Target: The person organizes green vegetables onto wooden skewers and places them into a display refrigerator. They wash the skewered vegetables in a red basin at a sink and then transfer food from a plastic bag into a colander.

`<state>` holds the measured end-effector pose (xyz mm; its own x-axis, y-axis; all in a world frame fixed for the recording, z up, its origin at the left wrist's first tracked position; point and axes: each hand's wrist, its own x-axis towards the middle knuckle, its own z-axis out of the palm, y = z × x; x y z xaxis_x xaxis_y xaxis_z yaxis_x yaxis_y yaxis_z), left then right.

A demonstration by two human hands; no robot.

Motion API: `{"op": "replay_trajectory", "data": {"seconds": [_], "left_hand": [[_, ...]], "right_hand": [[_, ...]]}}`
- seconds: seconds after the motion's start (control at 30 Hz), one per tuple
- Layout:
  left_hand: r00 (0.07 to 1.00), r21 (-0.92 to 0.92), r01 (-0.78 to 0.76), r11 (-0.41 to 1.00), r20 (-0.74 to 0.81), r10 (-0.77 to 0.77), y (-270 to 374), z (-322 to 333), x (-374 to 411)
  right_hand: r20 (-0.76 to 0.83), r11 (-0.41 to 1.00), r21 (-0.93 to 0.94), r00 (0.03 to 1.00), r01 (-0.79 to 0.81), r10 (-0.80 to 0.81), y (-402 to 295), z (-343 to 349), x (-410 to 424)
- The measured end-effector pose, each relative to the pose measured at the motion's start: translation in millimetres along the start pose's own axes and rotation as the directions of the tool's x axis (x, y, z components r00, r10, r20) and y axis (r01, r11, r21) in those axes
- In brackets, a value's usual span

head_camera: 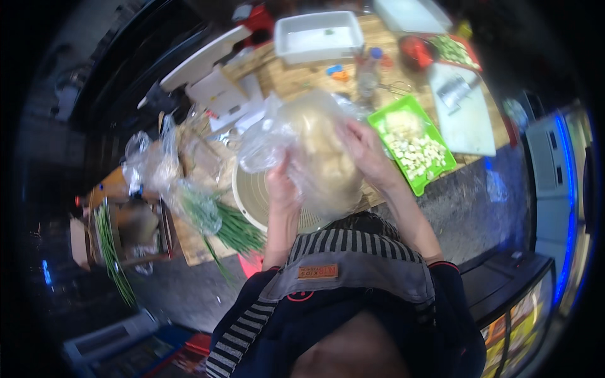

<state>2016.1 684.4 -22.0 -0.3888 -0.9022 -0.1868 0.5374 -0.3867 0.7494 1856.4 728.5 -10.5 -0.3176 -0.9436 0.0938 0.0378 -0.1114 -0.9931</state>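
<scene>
A clear plastic bag of pale yellowish food [324, 156] hangs between my two hands above the table's near edge; I cannot tell what the food is. My left hand [283, 186] grips the gathered side of the bag. My right hand [371, 153] holds the bag's other side, its fingers partly hidden by the plastic. Beneath lies a round beige plastic colander [253, 196], largely covered by the bag. Just right of my right hand, a green plastic tray [411, 182] holds white diced pieces [420, 153] and a bagged pale lump.
Green chives or scallions [238, 231] lie left of the colander beside plastic bags [163, 160]. A cleaver [456, 92] rests on a white cutting board [465, 127] at right. Behind stand a bottle [368, 78], scissors [399, 88] and a white tub [319, 54]. An open cardboard box [80, 243] is at left.
</scene>
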Motion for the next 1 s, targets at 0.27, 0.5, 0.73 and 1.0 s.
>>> {"op": "replay_trajectory", "data": {"seconds": [0.27,0.5,0.73,1.0], "left_hand": [[0.971,-0.165,0.057,0.985,-0.22,-0.093,-44,-92,30],[0.941,0.642,0.175,0.747,-0.331,0.064,0,-161,-12],[0.745,0.985,-0.172,0.003,0.128,0.655,36,-95,-36],[0.982,0.835,-0.07,0.546,-0.039,0.186,11,-133,39]], "right_hand": [[0.145,0.919,-0.37,0.986,0.134,-0.086,84,33,55],[0.3,0.822,-0.5,0.945,0.27,-0.128,76,58,75],[0.55,0.584,-0.573,0.798,0.575,-0.246,-4,95,75],[0.449,0.796,-0.422,0.862,0.435,-0.234,23,74,74]]}}
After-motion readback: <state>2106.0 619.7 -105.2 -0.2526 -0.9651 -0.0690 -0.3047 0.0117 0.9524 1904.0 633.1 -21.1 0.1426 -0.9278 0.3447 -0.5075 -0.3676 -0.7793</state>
